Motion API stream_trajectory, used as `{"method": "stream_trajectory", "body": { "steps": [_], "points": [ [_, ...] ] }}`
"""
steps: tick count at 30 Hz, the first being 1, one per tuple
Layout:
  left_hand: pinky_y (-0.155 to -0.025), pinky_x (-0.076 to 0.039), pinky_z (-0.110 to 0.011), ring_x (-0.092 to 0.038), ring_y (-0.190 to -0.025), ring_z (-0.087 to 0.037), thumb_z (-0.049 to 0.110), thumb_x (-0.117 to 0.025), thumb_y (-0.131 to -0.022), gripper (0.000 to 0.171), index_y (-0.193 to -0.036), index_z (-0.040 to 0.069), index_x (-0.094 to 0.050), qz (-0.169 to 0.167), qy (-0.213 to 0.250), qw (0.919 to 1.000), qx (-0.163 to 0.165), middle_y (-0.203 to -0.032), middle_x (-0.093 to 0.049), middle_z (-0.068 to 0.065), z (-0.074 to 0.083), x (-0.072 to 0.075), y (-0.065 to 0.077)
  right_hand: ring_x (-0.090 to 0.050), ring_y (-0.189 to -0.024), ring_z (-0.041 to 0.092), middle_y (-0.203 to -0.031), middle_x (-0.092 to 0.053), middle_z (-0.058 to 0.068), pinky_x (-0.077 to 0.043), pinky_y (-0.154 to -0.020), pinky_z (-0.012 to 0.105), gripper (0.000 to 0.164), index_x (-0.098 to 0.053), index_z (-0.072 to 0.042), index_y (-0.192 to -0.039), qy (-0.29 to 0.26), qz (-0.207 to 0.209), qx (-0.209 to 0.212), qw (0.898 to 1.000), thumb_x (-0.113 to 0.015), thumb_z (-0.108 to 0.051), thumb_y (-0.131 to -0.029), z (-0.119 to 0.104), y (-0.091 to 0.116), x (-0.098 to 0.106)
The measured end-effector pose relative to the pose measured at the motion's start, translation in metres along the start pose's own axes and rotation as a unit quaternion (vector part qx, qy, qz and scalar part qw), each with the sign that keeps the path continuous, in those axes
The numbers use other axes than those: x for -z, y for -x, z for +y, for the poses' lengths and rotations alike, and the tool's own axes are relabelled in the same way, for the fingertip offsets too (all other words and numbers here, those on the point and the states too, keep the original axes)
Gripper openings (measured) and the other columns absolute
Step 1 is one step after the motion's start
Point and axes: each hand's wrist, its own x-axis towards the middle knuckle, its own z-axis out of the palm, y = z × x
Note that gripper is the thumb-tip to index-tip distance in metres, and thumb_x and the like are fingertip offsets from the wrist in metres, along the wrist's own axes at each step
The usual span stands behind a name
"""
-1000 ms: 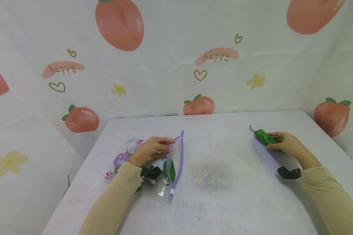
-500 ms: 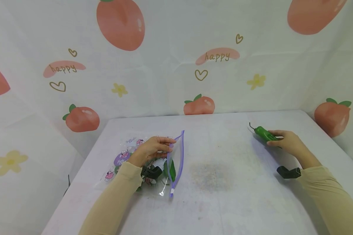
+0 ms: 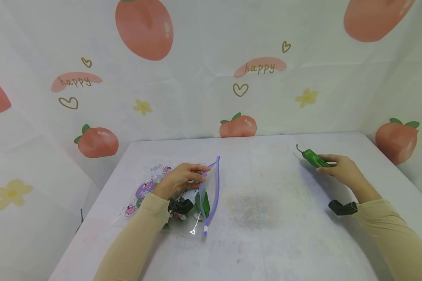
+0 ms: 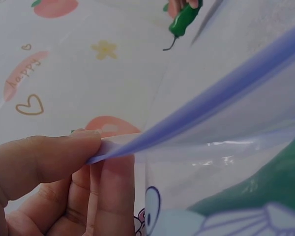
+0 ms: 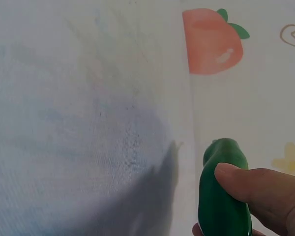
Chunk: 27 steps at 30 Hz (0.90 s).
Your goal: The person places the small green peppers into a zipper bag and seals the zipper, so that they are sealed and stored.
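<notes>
My left hand (image 3: pixel 181 179) pinches the purple zip edge (image 4: pixel 187 115) of a clear printed zip bag (image 3: pixel 190 228) on the left of the table. The bag's mouth gapes toward the right. Inside it a green pepper (image 3: pixel 206 204) shows near the opening, with more green partly hidden under my hand and wrist. On the right, my right hand (image 3: pixel 342 169) grips a long green pepper (image 3: pixel 312 157) between thumb and fingers, its thin dark stem pointing back and left. In the right wrist view my thumb presses along its side, and its shadow falls on the table apart from it.
The white table (image 3: pixel 267 249) has a worn grey-brown patch (image 3: pixel 253 210) between my hands. A fruit-printed cloth (image 3: pixel 193 97) stands behind the table and along its sides. Black wrist mounts (image 3: pixel 344 207) sit at both sleeves.
My right hand has lifted the pepper and shifted it slightly back and to the left. The left hand and the bag have stayed where they were.
</notes>
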Motion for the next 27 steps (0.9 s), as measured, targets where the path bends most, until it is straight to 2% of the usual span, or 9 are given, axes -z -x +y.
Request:
{"method": "stream_trajectory", "body": {
  "steps": [7,10,14,18,23,27],
  "points": [
    [-0.069,-0.052,-0.024,-0.056,-0.076,-0.011,0.001,-0.065,-0.089,0.046,-0.134,-0.004,-0.054,-0.004,0.001,1.0,-0.001,-0.097,-0.06,0.0,-0.001,0.001,0.0,-0.042,-0.12,0.053,-0.139,-0.034,0.041,-0.042,-0.09,0.06,0.074,-0.034,0.006,-0.145,-0.005,0.005,0.005,1.0,-0.069,-0.029,-0.089,-0.011,0.004,-0.001],
    [-0.069,-0.052,-0.023,-0.055,-0.076,-0.011,0.0,-0.065,-0.089,0.045,-0.133,-0.003,-0.055,0.0,0.003,1.0,0.002,-0.102,-0.06,-0.001,-0.001,0.0,0.0,-0.041,-0.12,0.052,-0.139,-0.034,0.041,-0.042,-0.09,0.06,0.074,-0.034,0.004,-0.146,-0.008,-0.001,0.002,1.0,-0.068,-0.03,-0.089,-0.016,0.006,-0.001],
    [-0.07,-0.052,-0.023,-0.055,-0.077,-0.012,0.0,-0.065,-0.089,0.045,-0.132,-0.002,-0.056,0.003,0.001,1.0,0.004,-0.109,-0.06,-0.002,0.0,-0.001,0.0,-0.044,-0.118,0.05,-0.138,-0.037,0.039,-0.044,-0.086,0.055,0.073,-0.036,0.002,-0.146,-0.006,-0.002,0.006,1.0,-0.069,-0.03,-0.089,-0.024,0.007,-0.004],
    [-0.071,-0.052,-0.024,-0.056,-0.079,-0.012,0.001,-0.066,-0.088,0.045,-0.132,-0.003,-0.057,0.001,0.0,1.0,-0.001,-0.106,-0.06,-0.002,0.0,-0.001,0.0,-0.045,-0.116,0.047,-0.137,-0.039,0.037,-0.045,-0.083,0.049,0.072,-0.038,0.0,-0.146,-0.003,-0.007,0.008,1.0,-0.07,-0.03,-0.089,-0.032,0.008,-0.006],
    [-0.071,-0.052,-0.024,-0.056,-0.078,-0.012,0.001,-0.066,-0.088,0.045,-0.132,-0.003,-0.057,0.002,0.001,1.0,0.001,-0.111,-0.061,-0.004,0.0,0.0,0.0,-0.048,-0.113,0.046,-0.135,-0.043,0.037,-0.045,-0.079,0.045,0.071,-0.041,-0.002,-0.145,0.009,-0.005,0.027,1.0,-0.071,-0.031,-0.088,-0.042,0.01,-0.01],
    [-0.071,-0.053,-0.024,-0.056,-0.078,-0.012,0.001,-0.065,-0.089,0.044,-0.132,-0.003,-0.056,0.001,0.001,1.0,0.004,-0.103,-0.061,-0.001,0.0,-0.001,-0.001,-0.051,-0.11,0.045,-0.132,-0.047,0.037,-0.045,-0.076,0.04,0.069,-0.044,-0.003,-0.144,0.018,0.0,0.045,0.999,-0.072,-0.031,-0.087,-0.049,0.011,-0.014]
  ]
}}
